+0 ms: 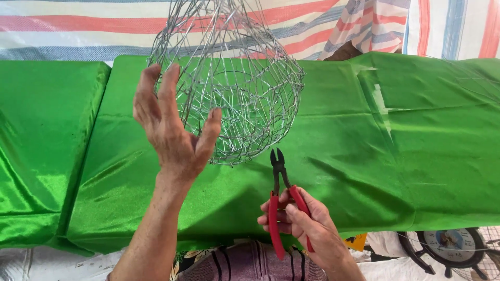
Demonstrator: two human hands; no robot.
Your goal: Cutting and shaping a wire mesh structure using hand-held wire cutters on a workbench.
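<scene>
From the head camera I see my left hand (174, 130) raised at about ten o'clock of centre, palm turned toward me, fingers (167, 86) spread open and curved around the near side of a wire basket (234, 88). The fingertips and thumb lie against its outer wires; I cannot tell how firmly they press. The basket is a rounded cage of thin silvery wire (its top runs out of the picture at twelve o'clock), and it hangs above the tabletop (396, 140), which is draped in shiny green cloth.

My right hand (304, 226) sits low at six o'clock, fingers closed around the red handles of a pair of cutting pliers (281, 198). The dark jaws point up toward twelve o'clock, slightly parted, their tips just below the bottom edge of the basket and not touching it.

Behind the tabletop, along the top, hangs a striped sheet (67, 28) in red, blue and white. At five o'clock, below the cloth's edge, stands a fan (458, 252) with a wire grille.
</scene>
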